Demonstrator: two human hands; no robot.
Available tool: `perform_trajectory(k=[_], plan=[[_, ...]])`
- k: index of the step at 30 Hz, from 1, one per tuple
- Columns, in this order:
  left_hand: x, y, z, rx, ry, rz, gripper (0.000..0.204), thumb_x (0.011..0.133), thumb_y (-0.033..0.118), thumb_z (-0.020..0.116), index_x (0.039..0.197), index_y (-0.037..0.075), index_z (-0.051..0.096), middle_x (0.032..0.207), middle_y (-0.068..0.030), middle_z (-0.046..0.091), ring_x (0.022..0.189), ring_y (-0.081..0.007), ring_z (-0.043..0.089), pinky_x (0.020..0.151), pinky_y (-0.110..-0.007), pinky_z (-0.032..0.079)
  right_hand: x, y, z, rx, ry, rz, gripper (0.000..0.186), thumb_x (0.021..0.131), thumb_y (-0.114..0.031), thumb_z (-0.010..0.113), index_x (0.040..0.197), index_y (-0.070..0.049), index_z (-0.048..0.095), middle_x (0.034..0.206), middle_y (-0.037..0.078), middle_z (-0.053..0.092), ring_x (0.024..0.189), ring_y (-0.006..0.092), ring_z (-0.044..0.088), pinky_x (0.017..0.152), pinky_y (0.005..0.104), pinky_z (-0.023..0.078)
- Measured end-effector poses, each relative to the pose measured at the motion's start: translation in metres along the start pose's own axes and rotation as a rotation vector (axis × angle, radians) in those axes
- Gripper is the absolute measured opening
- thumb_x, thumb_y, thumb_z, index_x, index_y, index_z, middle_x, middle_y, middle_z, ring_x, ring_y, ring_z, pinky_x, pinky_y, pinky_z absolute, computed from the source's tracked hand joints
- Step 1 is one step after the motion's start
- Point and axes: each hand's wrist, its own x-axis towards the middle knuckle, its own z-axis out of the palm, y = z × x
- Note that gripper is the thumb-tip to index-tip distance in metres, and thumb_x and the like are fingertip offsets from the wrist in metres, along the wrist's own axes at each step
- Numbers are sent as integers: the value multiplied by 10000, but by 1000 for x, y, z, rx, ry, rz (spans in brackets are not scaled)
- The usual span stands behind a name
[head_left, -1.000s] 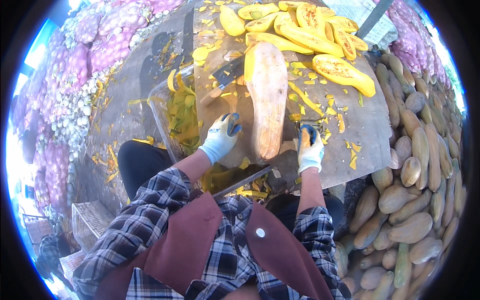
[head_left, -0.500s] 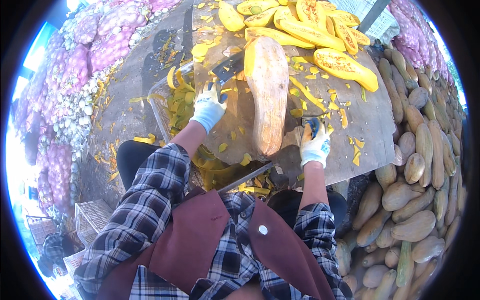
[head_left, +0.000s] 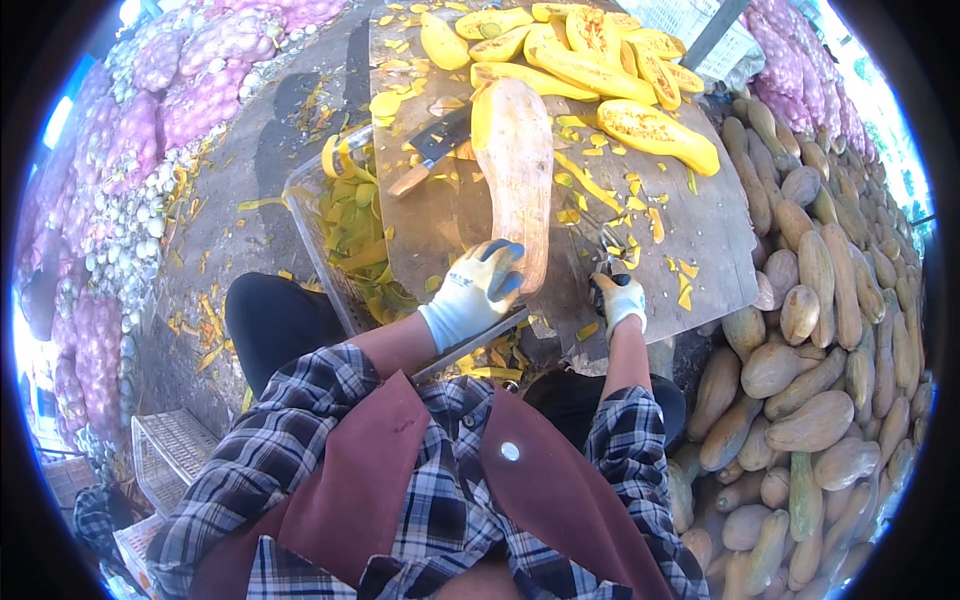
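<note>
A long, pale orange-tan squash (head_left: 520, 165) lies lengthwise on the wooden board (head_left: 670, 280), with a yellow peeled patch at its far end. My left hand (head_left: 475, 290), in a white glove with dark fingertips, is closed over the squash's near end. To the right of the squash, my gloved right hand (head_left: 617, 298) is closed around a small metal peeler (head_left: 609, 242); its handle is mostly hidden by the fingers. Left of the squash rests a cleaver (head_left: 440, 138) with a dark blade and wooden handle, its tip close to the squash.
Halved yellow squashes (head_left: 600, 75) are piled at the board's far side. Yellow peelings fill a crate (head_left: 335, 265) beneath the left edge. Unpeeled squashes (head_left: 810, 420) are heaped on the right. Pink net sacks (head_left: 205, 100) stand at the left.
My left hand has moved from beside the cleaver handle onto the squash's near end. My right hand has taken hold of the peeler, whose metal head now shows above the fingers.
</note>
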Motion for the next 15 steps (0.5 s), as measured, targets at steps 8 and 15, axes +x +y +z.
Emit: perform_trajectory(k=[8, 15], plan=[[29, 23, 10, -719, 61, -308, 363, 958, 95, 670, 1303, 23, 586, 1177, -91, 677, 1061, -216, 664, 952, -346, 529, -73, -45, 65, 455, -5, -798, 499, 765, -162, 842, 1192, -18, 625, 1037, 101, 688, 838, 219, 671, 753, 349, 572], [26, 1, -4, -1060, 141, -550, 285, 1034, 38, 498, 1290, 6, 620, 1134, -62, 680, 1032, -135, 642, 930, -280, 532, -113, -86, 65, -5, 151, -1045, 643, 732, -185, 849, 1303, -26, 602, 1086, 192, 688, 998, 337, 693, 889, 419, 570]])
